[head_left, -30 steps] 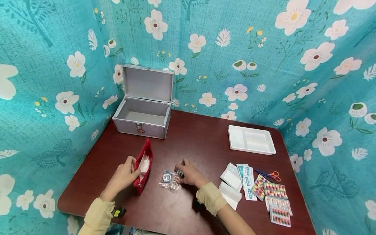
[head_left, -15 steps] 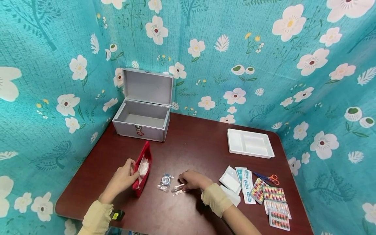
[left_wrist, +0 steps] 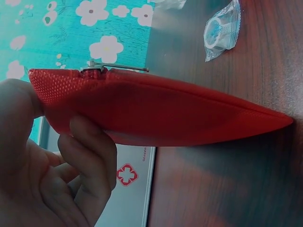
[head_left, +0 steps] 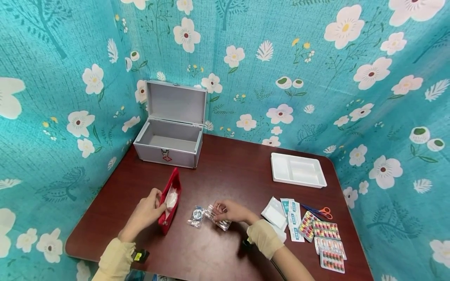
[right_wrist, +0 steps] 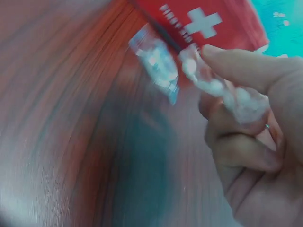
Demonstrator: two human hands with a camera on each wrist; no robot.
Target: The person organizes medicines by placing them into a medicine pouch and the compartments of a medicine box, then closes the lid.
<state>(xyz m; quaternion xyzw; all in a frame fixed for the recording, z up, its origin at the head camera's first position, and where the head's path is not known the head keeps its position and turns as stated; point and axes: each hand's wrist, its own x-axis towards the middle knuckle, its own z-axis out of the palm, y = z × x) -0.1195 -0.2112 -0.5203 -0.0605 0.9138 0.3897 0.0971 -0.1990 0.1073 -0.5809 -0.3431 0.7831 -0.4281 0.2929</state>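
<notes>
My left hand (head_left: 145, 210) holds a red first aid pouch (head_left: 168, 220) upright by its edge, its mouth open and whitish contents (head_left: 171, 199) inside. In the left wrist view the thumb and curled fingers grip the zipped end of the pouch (left_wrist: 156, 111). With thumb and fingers my right hand (head_left: 233, 212) pinches a clear packet of cotton swabs (right_wrist: 213, 87), whose white tips show in the right wrist view. Left of it on the table lies a small clear packet with a round white and blue item (head_left: 197, 214), near the pouch.
An open silver case (head_left: 168, 154) stands at the back left. A white divided tray (head_left: 299, 169) lies at the back right. Gauze packs (head_left: 274, 214), blue-and-white sachets (head_left: 294, 220), orange-handled scissors (head_left: 325, 212) and several pill blister packs (head_left: 327, 230) lie on the right side.
The right hand has picked up the swab packet from beside the small clear packet, turned it and drawn it slightly right. The left hand keeps its hold on the pouch.
</notes>
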